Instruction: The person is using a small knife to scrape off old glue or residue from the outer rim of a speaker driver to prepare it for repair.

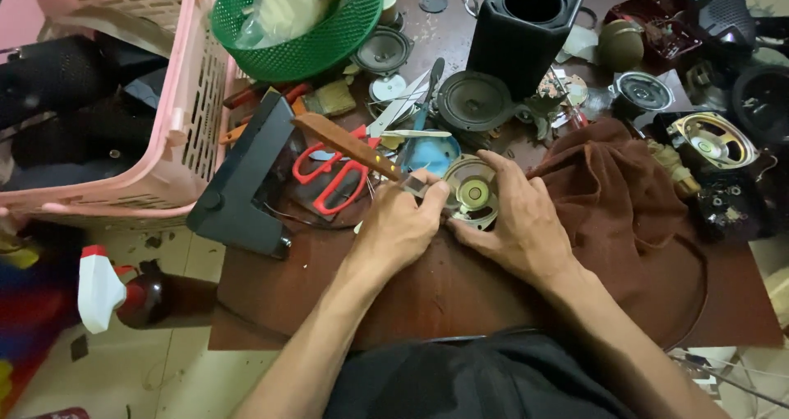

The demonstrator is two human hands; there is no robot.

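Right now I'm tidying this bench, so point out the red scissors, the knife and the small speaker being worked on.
red scissors (333, 175), head view, handle loops
knife (341, 142), head view, wooden handle
small speaker (474, 192), head view, centre magnet

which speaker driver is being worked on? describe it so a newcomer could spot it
Start at the tall black speaker box at the top of the brown table; come straight down past the black-coned driver. The small speaker driver lies between the left hand and right hand. Unlike its neighbours, it shows a bare metal back with a brass-coloured centre.
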